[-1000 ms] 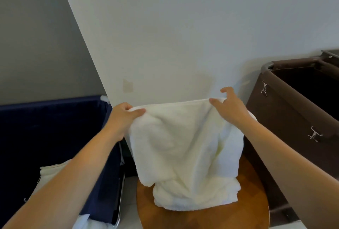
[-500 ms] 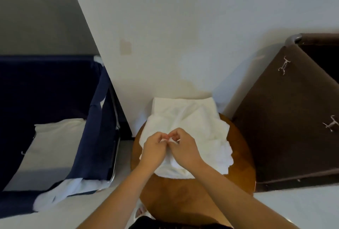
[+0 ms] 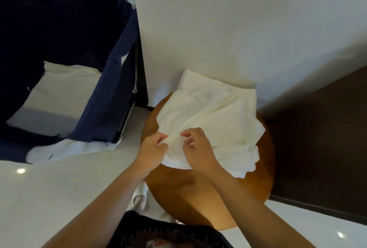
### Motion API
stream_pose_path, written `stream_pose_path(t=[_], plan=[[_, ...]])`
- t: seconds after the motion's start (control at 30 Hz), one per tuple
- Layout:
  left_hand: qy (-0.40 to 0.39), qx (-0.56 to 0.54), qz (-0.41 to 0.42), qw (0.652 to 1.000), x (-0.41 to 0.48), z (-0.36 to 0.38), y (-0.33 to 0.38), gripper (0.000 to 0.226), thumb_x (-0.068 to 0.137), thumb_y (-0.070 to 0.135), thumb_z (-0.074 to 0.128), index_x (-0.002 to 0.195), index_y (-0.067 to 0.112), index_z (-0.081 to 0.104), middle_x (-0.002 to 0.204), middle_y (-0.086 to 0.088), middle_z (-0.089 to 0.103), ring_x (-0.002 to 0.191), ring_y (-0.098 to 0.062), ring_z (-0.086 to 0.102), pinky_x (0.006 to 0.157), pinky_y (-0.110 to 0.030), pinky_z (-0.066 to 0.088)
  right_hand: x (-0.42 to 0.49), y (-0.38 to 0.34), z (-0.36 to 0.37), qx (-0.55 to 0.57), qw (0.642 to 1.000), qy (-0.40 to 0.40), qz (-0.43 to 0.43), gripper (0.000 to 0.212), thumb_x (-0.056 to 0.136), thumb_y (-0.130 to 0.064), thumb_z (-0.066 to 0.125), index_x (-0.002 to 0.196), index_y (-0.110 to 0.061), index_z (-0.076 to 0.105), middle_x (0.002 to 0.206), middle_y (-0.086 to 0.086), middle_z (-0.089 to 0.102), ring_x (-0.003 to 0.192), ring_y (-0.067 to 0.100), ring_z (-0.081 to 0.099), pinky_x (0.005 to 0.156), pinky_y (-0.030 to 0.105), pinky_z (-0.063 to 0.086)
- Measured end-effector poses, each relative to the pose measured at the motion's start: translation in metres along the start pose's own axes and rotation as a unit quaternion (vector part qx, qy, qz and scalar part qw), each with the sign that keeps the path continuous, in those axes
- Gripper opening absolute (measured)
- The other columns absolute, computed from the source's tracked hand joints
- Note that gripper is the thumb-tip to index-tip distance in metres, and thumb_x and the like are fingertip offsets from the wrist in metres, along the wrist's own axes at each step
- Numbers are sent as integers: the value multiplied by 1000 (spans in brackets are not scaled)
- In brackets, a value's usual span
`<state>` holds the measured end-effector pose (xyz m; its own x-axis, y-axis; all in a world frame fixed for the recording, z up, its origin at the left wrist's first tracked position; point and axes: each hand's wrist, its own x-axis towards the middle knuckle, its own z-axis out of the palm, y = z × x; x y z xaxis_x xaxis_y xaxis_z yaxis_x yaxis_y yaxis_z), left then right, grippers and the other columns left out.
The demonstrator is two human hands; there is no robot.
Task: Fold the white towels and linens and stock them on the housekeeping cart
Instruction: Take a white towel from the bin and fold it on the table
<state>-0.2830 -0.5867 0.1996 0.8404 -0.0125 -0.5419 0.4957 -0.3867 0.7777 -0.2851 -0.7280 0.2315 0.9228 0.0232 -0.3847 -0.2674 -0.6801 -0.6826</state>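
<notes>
navy bin point(image 3: 107, 88): left of table, fabric walls
brown bin point(image 3: 317, 138): right of table, touching it
table point(image 3: 198, 198): round, wooden, against wall
towel point(image 3: 214, 116): white, rumpled, on table's far half
linen point(image 3: 59, 92): white, flat inside navy bin
left hand point(image 3: 154, 148): pinching towel's near edge
right hand point(image 3: 198, 146): fingers curled, gripping the same edge, just beside left hand

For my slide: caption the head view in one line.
Left hand and right hand pinch a white towel lying on a round wooden table.
</notes>
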Motion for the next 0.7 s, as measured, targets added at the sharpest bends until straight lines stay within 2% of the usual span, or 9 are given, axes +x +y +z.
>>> stream_pose_path(t=[0.07, 0.2, 0.3, 0.43, 0.5, 0.57, 0.63, 0.7], plan=[[19, 74, -2, 997, 11, -8, -9, 16, 92, 7, 46, 94, 20, 55, 87, 3, 57, 82, -10, 54, 66, -21, 45, 17, 9, -22, -86, 995, 16, -47, 32, 88, -2, 48, 118, -10, 55, 123, 3, 48, 114, 17, 44, 96, 15, 32], [19, 235, -5, 972, 24, -21, -35, 14, 94, 13, 44, 98, 26, 47, 90, 1, 57, 85, -17, 57, 76, -35, 51, 54, 23, -74, -289, 952, -25, -96, 50, 87, -3, 47, 137, -4, 42, 141, 12, 39, 131, 26, 33, 107, 24, 22], [18, 272, -16, 962, 26, -20, -43, 12, 95, 15, 43, 102, 23, 47, 94, 1, 58, 87, -17, 58, 79, -36, 52, 77, 21, -92, -431, 887, -77, -148, 57, 87, -10, 48, 142, -7, 34, 146, 13, 33, 137, 27, 27, 113, 27, 12], [23, 269, -15, 963, 27, -14, -45, 10, 96, 16, 42, 101, 23, 45, 91, 4, 55, 86, -16, 57, 70, -29, 45, 99, 14, -101, -568, 791, -114, -198, 63, 85, -25, 54, 142, -12, 31, 145, 10, 32, 136, 26, 26, 116, 35, 8], [24, 266, -18, 964, 28, -14, -47, 10, 96, 15, 42, 102, 22, 45, 91, 2, 56, 85, -17, 57, 69, -28, 44, 108, 13, -104, -585, 774, -137, -201, 56, 85, -30, 55, 136, -12, 38, 136, 8, 44, 128, 25, 39, 114, 35, 16], [25, 266, -22, 963, 29, -15, -49, 11, 96, 15, 41, 104, 22, 46, 94, 1, 58, 86, -17, 57, 69, -27, 43, 113, 13, -108, -580, 776, -177, -171, 45, 87, -34, 54, 127, -14, 47, 129, 5, 52, 118, 23, 48, 104, 32, 32], [25, 269, -24, 962, 31, -18, -50, 13, 97, 14, 40, 106, 22, 46, 95, 2, 57, 88, -17, 57, 70, -27, 43, 112, 15, -114, -580, 774, -215, -136, 40, 89, -34, 54, 124, -15, 51, 132, 4, 48, 120, 22, 47, 95, 32, 40], [25, 274, -19, 961, 34, -23, -50, 13, 97, 14, 40, 104, 23, 45, 93, 2, 57, 87, -17, 57, 70, -28, 45, 111, 21, -122, -590, 763, -225, -136, 34, 90, -29, 53, 120, -13, 55, 133, 5, 43, 122, 22, 43, 94, 32, 43]])
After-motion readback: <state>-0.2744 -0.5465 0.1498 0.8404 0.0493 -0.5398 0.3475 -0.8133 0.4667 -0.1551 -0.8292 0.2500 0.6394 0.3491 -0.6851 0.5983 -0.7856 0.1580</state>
